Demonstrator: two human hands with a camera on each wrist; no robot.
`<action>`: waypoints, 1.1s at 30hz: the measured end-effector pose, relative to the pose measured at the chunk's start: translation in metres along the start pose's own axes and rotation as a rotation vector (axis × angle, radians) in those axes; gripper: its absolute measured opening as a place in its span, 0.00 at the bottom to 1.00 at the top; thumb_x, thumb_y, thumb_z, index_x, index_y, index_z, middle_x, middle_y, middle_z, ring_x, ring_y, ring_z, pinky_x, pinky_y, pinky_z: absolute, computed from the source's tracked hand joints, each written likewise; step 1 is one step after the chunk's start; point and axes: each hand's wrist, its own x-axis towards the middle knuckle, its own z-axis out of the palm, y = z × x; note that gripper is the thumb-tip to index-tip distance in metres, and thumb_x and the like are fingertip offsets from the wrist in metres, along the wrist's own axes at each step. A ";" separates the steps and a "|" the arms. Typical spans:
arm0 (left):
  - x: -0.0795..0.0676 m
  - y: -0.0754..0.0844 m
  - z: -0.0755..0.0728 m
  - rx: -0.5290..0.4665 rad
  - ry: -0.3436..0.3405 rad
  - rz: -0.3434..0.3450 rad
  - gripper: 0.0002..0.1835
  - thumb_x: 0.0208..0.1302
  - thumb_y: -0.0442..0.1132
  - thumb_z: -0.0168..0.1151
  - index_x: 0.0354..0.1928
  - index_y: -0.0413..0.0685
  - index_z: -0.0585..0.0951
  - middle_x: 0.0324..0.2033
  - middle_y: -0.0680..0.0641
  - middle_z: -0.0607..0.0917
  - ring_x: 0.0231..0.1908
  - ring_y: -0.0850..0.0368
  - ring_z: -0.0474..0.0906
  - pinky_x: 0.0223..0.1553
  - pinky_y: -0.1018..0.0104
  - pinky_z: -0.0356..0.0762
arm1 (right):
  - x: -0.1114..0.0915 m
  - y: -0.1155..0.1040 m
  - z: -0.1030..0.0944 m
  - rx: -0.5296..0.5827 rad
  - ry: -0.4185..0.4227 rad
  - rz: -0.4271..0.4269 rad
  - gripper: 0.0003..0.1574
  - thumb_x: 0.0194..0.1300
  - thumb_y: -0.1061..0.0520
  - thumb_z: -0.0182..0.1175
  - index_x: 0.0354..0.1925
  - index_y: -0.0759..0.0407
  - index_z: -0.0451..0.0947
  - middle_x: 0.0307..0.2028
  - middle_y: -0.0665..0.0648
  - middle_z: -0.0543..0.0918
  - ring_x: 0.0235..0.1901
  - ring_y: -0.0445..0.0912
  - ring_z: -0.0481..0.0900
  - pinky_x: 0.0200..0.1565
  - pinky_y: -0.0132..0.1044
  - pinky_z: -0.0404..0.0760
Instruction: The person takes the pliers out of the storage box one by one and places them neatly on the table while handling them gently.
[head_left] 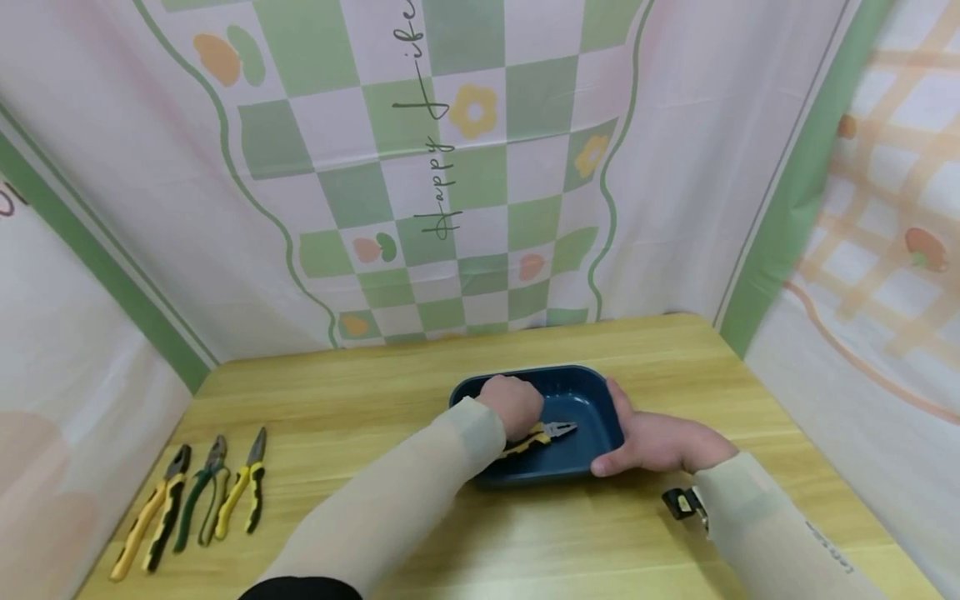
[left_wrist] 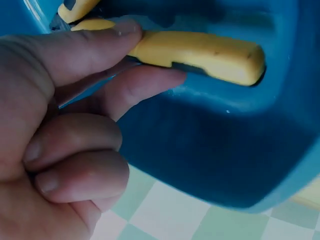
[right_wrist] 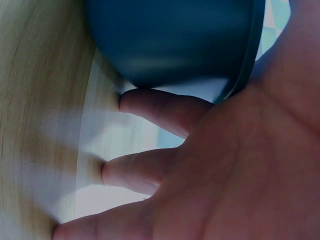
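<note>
A dark blue rectangular basin [head_left: 588,396] stands on the table. Inside it lie yellow-and-black pliers [head_left: 557,430], their metal jaws pointing right in the head view. My left hand [head_left: 513,406] reaches into the basin and pinches one yellow handle [left_wrist: 200,52] between thumb and index finger; its other fingers are curled. Part of a second yellow grip shows at the top of the left wrist view; whose it is I cannot tell. Against the basin's right end rests my right hand [head_left: 660,440], thumb near the front corner. Its straight fingers [right_wrist: 127,170] are spread, tips on the table.
On the left of the wooden table [head_left: 352,417] lie yellow-and-black pliers [head_left: 157,508], green-handled pliers [head_left: 202,492] and long-nose pliers [head_left: 243,483], side by side. A small black device [head_left: 681,502] sits at the right wrist. Patterned curtains [head_left: 480,208] enclose the table's back and sides.
</note>
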 end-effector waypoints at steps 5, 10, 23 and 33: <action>0.003 -0.007 -0.001 -0.069 -0.011 -0.011 0.17 0.78 0.41 0.50 0.27 0.54 0.80 0.22 0.54 0.73 0.24 0.57 0.68 0.35 0.63 0.75 | 0.000 0.000 0.000 0.001 0.005 -0.002 0.88 0.54 0.39 0.76 0.73 0.67 0.15 0.69 0.85 0.48 0.65 0.67 0.62 0.65 0.63 0.56; 0.001 -0.010 -0.005 -0.125 -0.034 -0.024 0.16 0.77 0.41 0.51 0.28 0.54 0.79 0.22 0.53 0.69 0.24 0.57 0.65 0.32 0.63 0.71 | 0.001 0.001 0.000 0.007 0.005 -0.005 0.88 0.53 0.39 0.76 0.73 0.66 0.14 0.69 0.85 0.47 0.65 0.67 0.61 0.65 0.63 0.56; 0.002 -0.035 -0.018 -0.325 -0.076 -0.033 0.25 0.70 0.34 0.55 0.12 0.52 0.66 0.11 0.55 0.58 0.13 0.59 0.52 0.17 0.66 0.59 | 0.000 -0.001 0.000 0.002 0.013 -0.006 0.88 0.53 0.39 0.76 0.73 0.66 0.15 0.68 0.85 0.49 0.65 0.68 0.61 0.65 0.63 0.56; -0.003 -0.052 -0.015 -0.487 0.012 -0.020 0.24 0.64 0.38 0.67 0.10 0.51 0.73 0.09 0.56 0.71 0.13 0.62 0.64 0.20 0.70 0.66 | 0.000 -0.002 0.001 -0.018 0.021 -0.010 0.88 0.53 0.39 0.76 0.73 0.66 0.15 0.67 0.87 0.52 0.63 0.69 0.64 0.64 0.63 0.58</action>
